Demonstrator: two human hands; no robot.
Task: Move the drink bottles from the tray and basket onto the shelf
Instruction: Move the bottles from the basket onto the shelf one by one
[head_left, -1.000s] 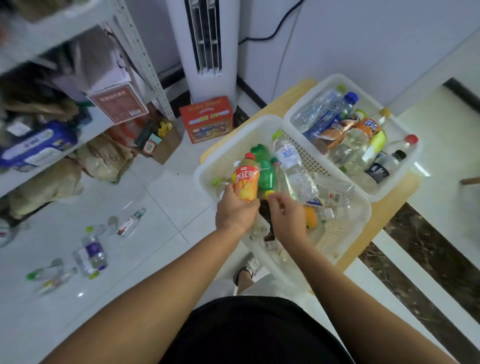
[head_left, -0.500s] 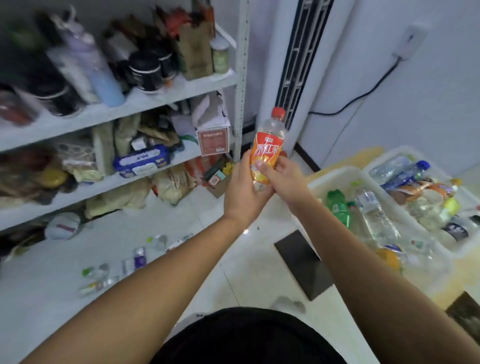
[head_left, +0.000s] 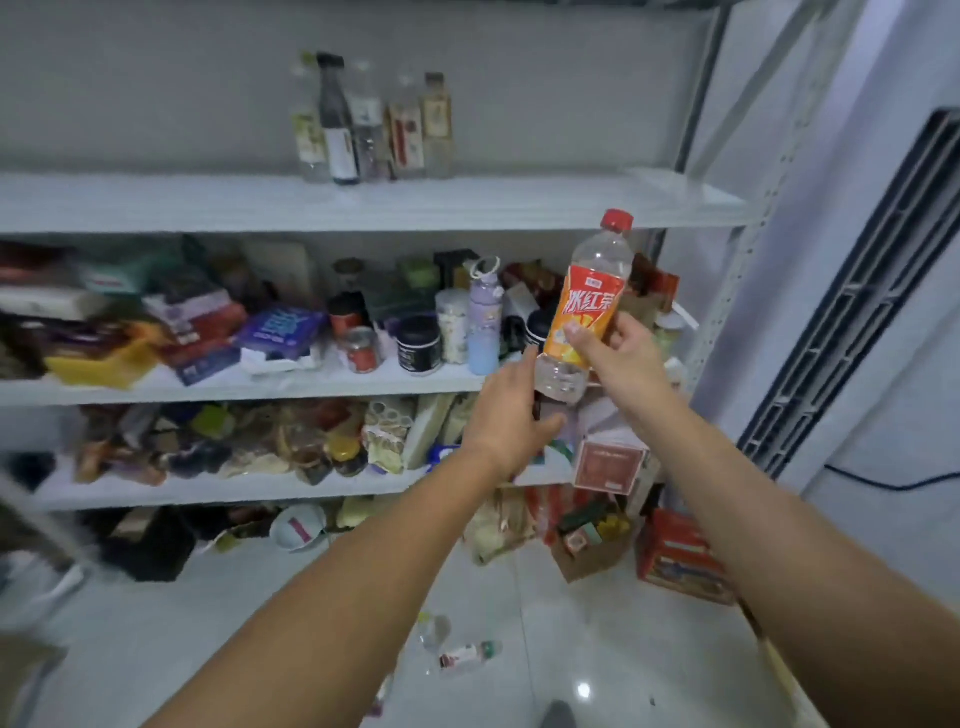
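Observation:
A clear drink bottle (head_left: 589, 299) with an orange label and a red cap is held upright in front of the white shelf (head_left: 467, 203). My right hand (head_left: 626, 364) grips it around the lower part of the label. My left hand (head_left: 511, 421) sits just below and to the left, with relaxed fingers and the index fingertip at the bottle's side. On the upper shelf board stand several glass and plastic bottles (head_left: 374, 124). The tray and the basket are out of view.
The middle shelf boards are crowded with jars, cans, boxes and bags (head_left: 415, 343). A red carton (head_left: 680, 558) and an open cardboard box (head_left: 587, 540) sit on the floor at the right. Small bottles (head_left: 467, 656) lie on the white tiles. A tall white appliance (head_left: 857, 291) stands at the right.
My view has swung from the basket up to the shelf. The bottle has risen toward the upper board. My left hand has let go of it and dropped below; my right hand keeps the grip.

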